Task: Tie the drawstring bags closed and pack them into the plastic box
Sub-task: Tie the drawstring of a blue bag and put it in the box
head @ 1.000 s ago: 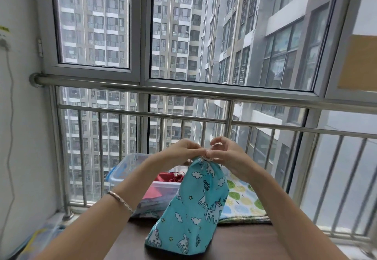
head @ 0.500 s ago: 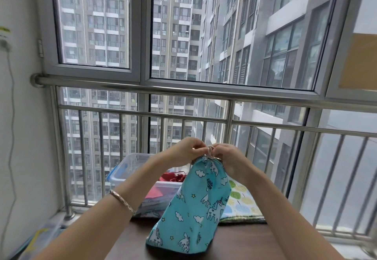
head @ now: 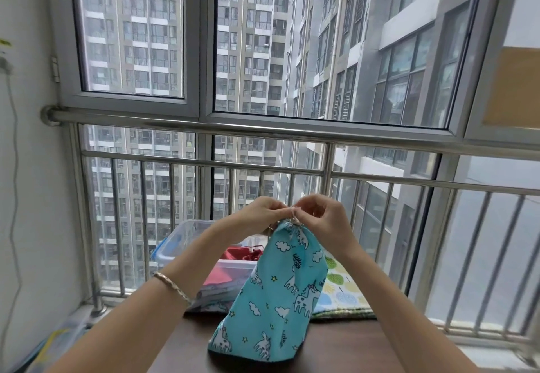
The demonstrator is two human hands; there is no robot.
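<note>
You face a grey-framed window (head: 201, 51) onto pale apartment towers (head: 263, 36) in flat daylight. A steel railing (head: 263, 130) crosses it; a white wall (head: 29, 168) stands on your left, a dark table (head: 350, 349) below.

Plastic box (head: 187, 235) and green-patterned cloth (head: 342, 296) block the desk's (head: 350, 349) far edge; bare surface lies right of the blue bag (head: 274, 299).
</note>
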